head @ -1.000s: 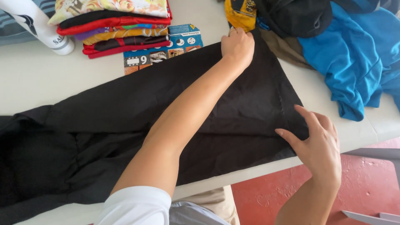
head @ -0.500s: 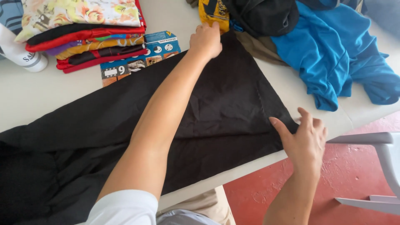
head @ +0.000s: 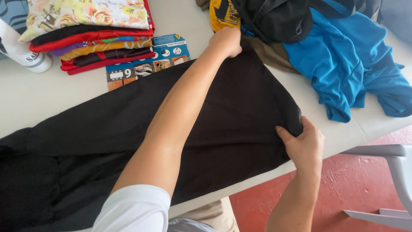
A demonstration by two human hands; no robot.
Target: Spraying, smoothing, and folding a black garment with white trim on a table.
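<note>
Both corners now pinched: left hand (head: 226, 41) and right hand (head: 305, 146) have closed on the black garment (head: 231, 116); right edge lifted off the bench (head: 51, 96), fold starting, we reckon.

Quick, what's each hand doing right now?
Left hand: shut on the far corner of the black cloth.
Right hand: shut on its near corner.

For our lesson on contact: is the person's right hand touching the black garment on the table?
Touching. The head view shows the right hand gripping the near corner of the black garment, fingers curled over its edge, with no gap between them.
</note>
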